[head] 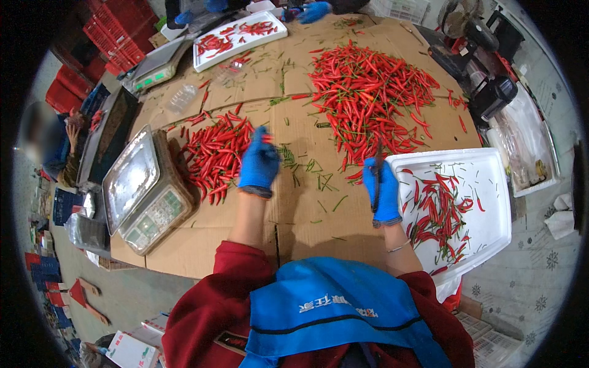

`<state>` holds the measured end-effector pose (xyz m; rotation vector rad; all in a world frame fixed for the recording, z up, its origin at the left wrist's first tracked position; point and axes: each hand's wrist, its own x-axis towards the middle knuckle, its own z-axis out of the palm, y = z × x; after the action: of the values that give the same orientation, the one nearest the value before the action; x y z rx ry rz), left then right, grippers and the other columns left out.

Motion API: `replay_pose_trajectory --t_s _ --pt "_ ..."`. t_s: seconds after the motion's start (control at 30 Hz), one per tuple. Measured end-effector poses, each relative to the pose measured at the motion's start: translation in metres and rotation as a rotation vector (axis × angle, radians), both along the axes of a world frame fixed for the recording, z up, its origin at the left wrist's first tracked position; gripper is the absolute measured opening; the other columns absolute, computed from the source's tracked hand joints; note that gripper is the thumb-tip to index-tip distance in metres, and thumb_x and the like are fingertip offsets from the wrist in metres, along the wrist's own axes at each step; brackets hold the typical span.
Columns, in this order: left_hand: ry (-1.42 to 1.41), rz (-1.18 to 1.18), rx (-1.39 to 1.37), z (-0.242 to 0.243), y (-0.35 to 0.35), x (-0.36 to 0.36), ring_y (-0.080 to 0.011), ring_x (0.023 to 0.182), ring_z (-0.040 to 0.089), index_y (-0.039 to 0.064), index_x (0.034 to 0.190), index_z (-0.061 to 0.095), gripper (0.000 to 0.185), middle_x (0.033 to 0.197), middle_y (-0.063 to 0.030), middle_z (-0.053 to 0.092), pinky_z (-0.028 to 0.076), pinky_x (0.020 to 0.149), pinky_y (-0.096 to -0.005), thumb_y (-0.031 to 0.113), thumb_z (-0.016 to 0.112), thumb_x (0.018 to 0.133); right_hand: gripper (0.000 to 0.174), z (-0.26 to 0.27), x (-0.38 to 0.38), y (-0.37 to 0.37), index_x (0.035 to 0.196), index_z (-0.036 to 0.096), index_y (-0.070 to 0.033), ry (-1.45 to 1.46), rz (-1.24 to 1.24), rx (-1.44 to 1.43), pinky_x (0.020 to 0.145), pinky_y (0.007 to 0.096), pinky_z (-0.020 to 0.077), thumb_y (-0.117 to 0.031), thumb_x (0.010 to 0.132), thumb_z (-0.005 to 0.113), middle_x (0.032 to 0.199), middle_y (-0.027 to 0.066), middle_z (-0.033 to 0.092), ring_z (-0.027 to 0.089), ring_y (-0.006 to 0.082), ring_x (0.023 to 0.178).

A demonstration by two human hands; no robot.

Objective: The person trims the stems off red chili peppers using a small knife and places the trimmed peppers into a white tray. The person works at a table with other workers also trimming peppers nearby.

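Note:
My left hand (259,161), in a blue work glove, is closed with something red, apparently a chili pepper (267,138), at its fingertips. It is at the right edge of a pile of red chilies (215,154) with short or trimmed stems. My right hand (383,193), gloved the same way, grips a dark, narrow tool (378,177), probably scissors; its blades are blurred. Beyond that hand spreads a larger heap of red chilies (368,101) with long green stems. Cut green stems (324,180) are scattered on the cardboard (303,211) between my hands.
A white foam tray (492,221) with chilies and stem bits stands at the right. A digital scale (149,193) sits at left, another scale (158,66) behind it. Across the table, a co-worker's blue-gloved hand (315,12) is near a second chili tray (241,40).

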<state>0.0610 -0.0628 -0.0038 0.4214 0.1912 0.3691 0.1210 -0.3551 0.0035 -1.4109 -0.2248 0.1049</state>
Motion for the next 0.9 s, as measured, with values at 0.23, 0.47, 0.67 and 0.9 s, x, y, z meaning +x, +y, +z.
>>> replay_pose_trajectory --t_s 0.23,0.47,0.67,0.9 --pt "0.144 0.295 -0.099 0.020 0.045 -0.035 -0.0190 0.087 0.063 0.002 0.123 0.054 0.041 0.111 -0.0108 0.064 0.051 0.070 -0.0285 0.032 0.046 0.096 0.013 0.011 0.022 -0.025 0.102 0.058 -0.011 0.215 0.013 0.471 0.041 0.0192 0.0252 -0.014 0.092 0.051 0.058 -0.0060 0.036 0.033 0.0042 0.045" --pt "-0.043 0.000 1.761 0.015 -0.103 0.050 -0.0248 0.074 0.062 0.008 0.108 0.063 0.027 0.093 -0.0132 0.063 0.048 0.062 -0.0344 0.015 0.061 0.082 0.011 0.022 0.034 -0.046 0.095 0.058 -0.014 0.284 0.216 0.580 0.039 0.0224 0.0238 -0.019 0.094 0.049 0.054 -0.0058 0.030 0.031 0.0062 0.043" --pt "-0.070 0.003 2.472 -0.010 -0.118 0.106 -0.0326 0.083 0.061 0.012 0.109 0.063 0.037 0.097 -0.0128 0.061 0.051 0.069 -0.0414 0.005 0.061 0.073 0.042 0.066 -0.015 -0.063 0.106 0.062 -0.009 -0.368 -0.132 -1.084 0.072 0.0446 0.0484 -0.031 0.072 0.073 0.089 0.0185 0.064 0.061 0.0366 0.084" --pt "0.078 -0.254 2.389 -0.006 -0.109 0.108 -0.0320 0.092 0.062 0.016 0.113 0.063 0.040 0.105 -0.0115 0.062 0.051 0.075 -0.0409 0.023 0.068 0.074 0.040 0.026 -0.013 -0.074 0.110 0.059 -0.006 -0.360 -0.123 -1.157 0.076 0.0438 0.0477 -0.016 0.072 0.068 0.095 0.0181 0.061 0.058 0.0366 0.091"
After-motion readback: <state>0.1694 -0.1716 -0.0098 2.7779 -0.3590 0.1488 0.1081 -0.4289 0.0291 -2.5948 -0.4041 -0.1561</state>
